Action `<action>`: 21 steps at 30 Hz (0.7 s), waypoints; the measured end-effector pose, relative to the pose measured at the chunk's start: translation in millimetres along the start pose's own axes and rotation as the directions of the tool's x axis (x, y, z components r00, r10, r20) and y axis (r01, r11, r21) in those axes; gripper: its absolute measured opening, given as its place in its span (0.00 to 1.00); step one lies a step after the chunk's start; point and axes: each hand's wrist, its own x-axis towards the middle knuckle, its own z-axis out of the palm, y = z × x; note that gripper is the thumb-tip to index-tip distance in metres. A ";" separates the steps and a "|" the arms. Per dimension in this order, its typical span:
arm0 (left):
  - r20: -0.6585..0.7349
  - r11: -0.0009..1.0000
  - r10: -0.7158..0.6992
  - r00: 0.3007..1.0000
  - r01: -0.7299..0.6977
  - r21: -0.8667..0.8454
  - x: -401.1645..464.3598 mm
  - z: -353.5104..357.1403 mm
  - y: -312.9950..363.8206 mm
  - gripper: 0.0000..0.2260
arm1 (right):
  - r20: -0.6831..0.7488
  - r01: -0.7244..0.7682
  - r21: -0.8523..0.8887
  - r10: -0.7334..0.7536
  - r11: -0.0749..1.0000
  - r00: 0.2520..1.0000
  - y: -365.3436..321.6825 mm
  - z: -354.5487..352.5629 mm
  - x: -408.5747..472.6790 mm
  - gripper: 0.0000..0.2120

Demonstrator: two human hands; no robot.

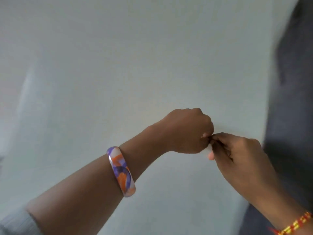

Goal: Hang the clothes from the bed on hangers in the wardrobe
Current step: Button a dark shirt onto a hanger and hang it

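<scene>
My left hand (188,131) is curled into a fist in the middle of the view, with a purple and orange bangle (121,172) on its forearm. My right hand (242,156) meets it from the right, fingertips against the left hand's fingers. Together they pinch a small pale item (209,148); it is too small and blurred to tell what it is. A dark grey cloth (293,116) hangs or lies along the right edge, blurred. No hanger or wardrobe rail shows.
A plain pale grey-green surface (118,73) fills nearly the whole view behind both hands. A red and yellow thread band (296,226) circles my right wrist. A grey sleeve (15,224) shows at the bottom left.
</scene>
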 end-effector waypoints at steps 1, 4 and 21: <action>0.025 0.999 -0.045 0.999 0.045 0.021 -25.9 6.9 -5.1 0.08 | 0.009 0.008 0.050 -0.009 0.999 1.000 -14.0 18.1 -11.7 0.11; 0.134 0.978 -0.209 0.969 0.204 0.048 -111.7 18.7 -20.2 0.10 | 0.077 0.020 0.187 -0.035 0.982 0.996 -60.3 66.7 -52.9 0.12; 0.473 0.636 -0.761 0.444 0.658 0.403 -649.0 59.5 -180.0 0.07 | 0.631 0.181 0.627 -0.630 0.758 0.452 -440.3 429.9 -244.4 0.07</action>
